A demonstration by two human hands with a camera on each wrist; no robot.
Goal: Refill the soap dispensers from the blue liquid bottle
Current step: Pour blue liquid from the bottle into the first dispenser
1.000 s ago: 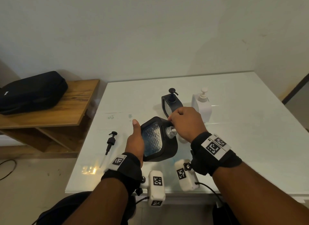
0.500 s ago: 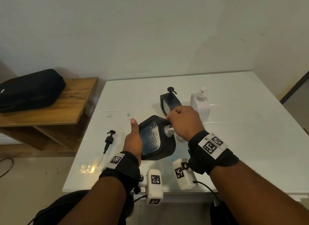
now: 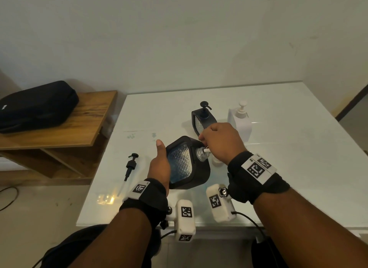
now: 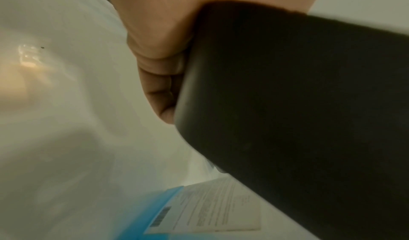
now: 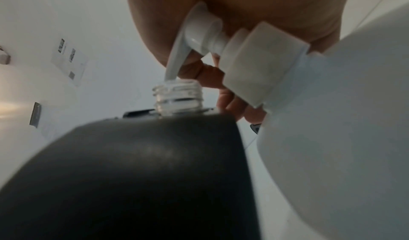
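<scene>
Left hand (image 3: pixel 159 166) grips the tilted black dispenser (image 3: pixel 187 164); its neck is open. Right hand (image 3: pixel 221 142) pinches the white pump (image 5: pixel 199 39), spout at that neck.

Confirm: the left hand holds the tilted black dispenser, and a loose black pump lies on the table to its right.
Not quite. The left hand does hold the tilted black dispenser, but the loose black pump lies on the table to its left, as the head view shows.

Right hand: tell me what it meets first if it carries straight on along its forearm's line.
Probably the upright black dispenser just beyond the right hand; depth is unclear, so it might pass above it.
</scene>
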